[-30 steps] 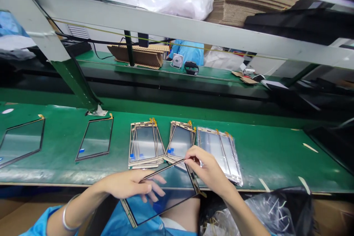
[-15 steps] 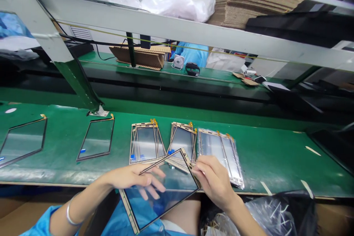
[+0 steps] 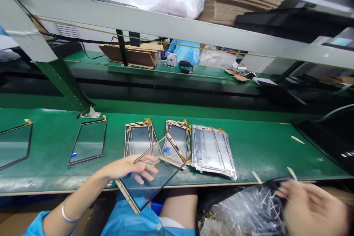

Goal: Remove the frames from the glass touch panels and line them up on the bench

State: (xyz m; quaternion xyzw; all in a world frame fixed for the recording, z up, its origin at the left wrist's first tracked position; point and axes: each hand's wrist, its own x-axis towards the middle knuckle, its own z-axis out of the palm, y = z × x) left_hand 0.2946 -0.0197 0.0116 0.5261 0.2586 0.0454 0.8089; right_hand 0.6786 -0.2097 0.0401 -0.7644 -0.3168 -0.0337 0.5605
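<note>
My left hand (image 3: pixel 138 167) grips a glass touch panel (image 3: pixel 155 180) by its upper left edge. The panel is clear with a black border, cream strips along two opposite edges and a gold connector tab at its right corner. It is tilted over the front edge of the bench, above my lap. My right hand (image 3: pixel 309 206), blurred by motion, hangs over a black plastic bag (image 3: pixel 246 206) of clear film scraps at the lower right. Whether its fingers hold anything cannot be made out. Two overlapping piles of similar panels, a left pile (image 3: pixel 142 140) and a middle pile (image 3: pixel 178 143), lie behind the held panel.
Film-wrapped panels (image 3: pixel 212 151) lie right of the piles. Single panels rest further left, one (image 3: pixel 88 142) near the green post (image 3: pixel 63 84). Cream strips (image 3: pixel 297 139) are scattered on the green bench (image 3: pixel 262 143). A shelf beam (image 3: pixel 166 25) crosses above.
My right hand has left the panel's right corner and moved right to above the bag. My left hand still holds the panel. The whole view has shifted slightly.
</note>
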